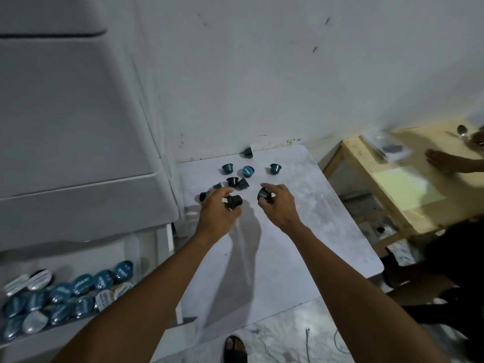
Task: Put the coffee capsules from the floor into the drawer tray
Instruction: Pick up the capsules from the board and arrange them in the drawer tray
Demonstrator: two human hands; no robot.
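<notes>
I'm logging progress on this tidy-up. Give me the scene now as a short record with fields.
left hand: fingers closed on a dark capsule
right hand: fingers closed on a second dark capsule
loose capsules: several left on the white floor sheet, one by the wall
drawer tray: open at lower left, already holds many capsules
</notes>
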